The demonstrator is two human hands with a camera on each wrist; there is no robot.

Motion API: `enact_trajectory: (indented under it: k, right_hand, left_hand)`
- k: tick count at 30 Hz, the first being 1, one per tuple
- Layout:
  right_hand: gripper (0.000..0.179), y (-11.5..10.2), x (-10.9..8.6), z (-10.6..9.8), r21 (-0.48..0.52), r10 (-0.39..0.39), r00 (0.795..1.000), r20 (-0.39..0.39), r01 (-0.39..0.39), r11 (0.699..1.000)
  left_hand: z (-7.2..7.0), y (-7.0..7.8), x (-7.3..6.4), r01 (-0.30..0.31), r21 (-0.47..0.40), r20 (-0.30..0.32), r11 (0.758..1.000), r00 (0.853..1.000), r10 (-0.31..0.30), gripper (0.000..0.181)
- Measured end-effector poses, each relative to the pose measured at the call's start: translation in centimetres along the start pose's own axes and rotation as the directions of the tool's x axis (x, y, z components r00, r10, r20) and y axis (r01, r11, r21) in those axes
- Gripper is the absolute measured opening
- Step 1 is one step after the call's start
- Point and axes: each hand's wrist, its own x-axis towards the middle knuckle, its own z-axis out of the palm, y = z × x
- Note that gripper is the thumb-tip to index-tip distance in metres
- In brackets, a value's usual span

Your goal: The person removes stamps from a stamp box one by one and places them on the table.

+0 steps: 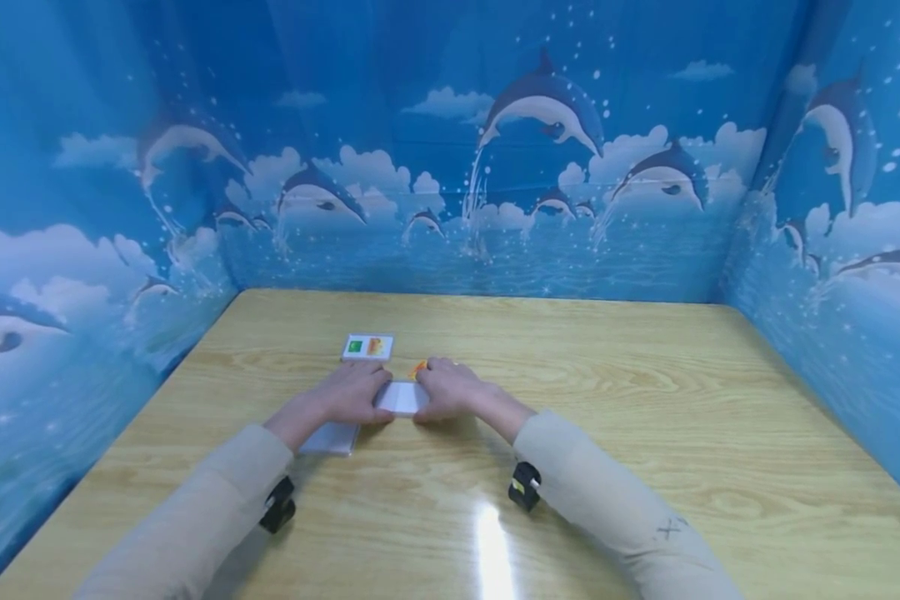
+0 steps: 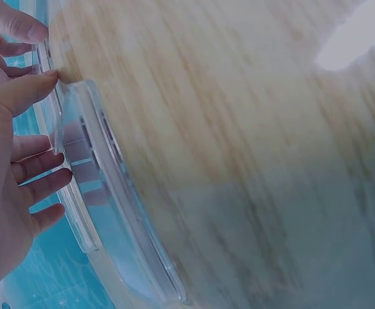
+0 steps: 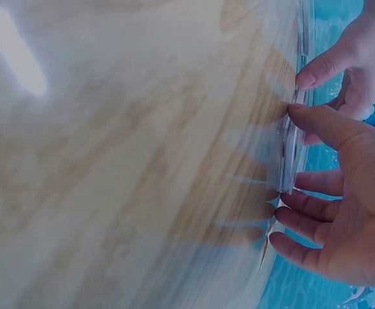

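In the head view, my left hand (image 1: 352, 392) and right hand (image 1: 450, 390) hold a flat white rectangular case with clear edges (image 1: 401, 398) from its two ends. Both thumbs press its near edge, and the fingers reach over to the far side. A second clear flat case (image 1: 332, 439) lies partly under the left hand, and its thick transparent edge (image 2: 136, 212) shows in the left wrist view. Just beyond the left fingers lies a case bearing a green square and a food picture (image 1: 368, 347). An orange printed piece (image 1: 418, 369) peeks out by the right fingers, mostly hidden.
The wood-grain table (image 1: 645, 400) stretches to both sides, with a bright light reflection near its front. Blue dolphin-print curtains (image 1: 450, 150) enclose it at the back, left and right. Each wrist wears a small black camera (image 1: 525, 486).
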Motion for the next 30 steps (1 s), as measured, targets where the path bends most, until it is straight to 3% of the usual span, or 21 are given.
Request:
enact_trajectory:
  k: [8, 16, 22, 30]
  right_hand:
    - [0.062, 0.0, -0.1, 0.2, -0.014, -0.027, 0.999, -0.023, 0.027, 1.0]
    - [0.062, 0.5, -0.1, -0.5, 0.042, -0.029, 0.996, -0.088, 0.033, 0.999]
    - [0.049, 1.1, 0.1, -1.0, 0.081, -0.026, 0.989, -0.146, 0.038, 0.996]
    - [0.045, 1.7, 0.8, -1.3, 0.089, 0.011, 0.985, -0.174, 0.004, 0.996]
  left_hand:
    - [0.1, -0.2, -0.3, -0.003, -0.002, -0.004, 1.0, 1.0, 0.003, 0.067]
    - [-0.6, -1.8, -0.5, 0.004, -0.007, -0.105, 1.0, 0.994, -0.004, 0.066]
    - [-1.5, -3.5, -0.8, 0.036, -0.021, -0.178, 0.999, 0.983, -0.039, 0.06]
    - [-2.6, -5.6, -0.7, 0.132, -0.065, -0.233, 0.989, 0.962, -0.144, 0.053]
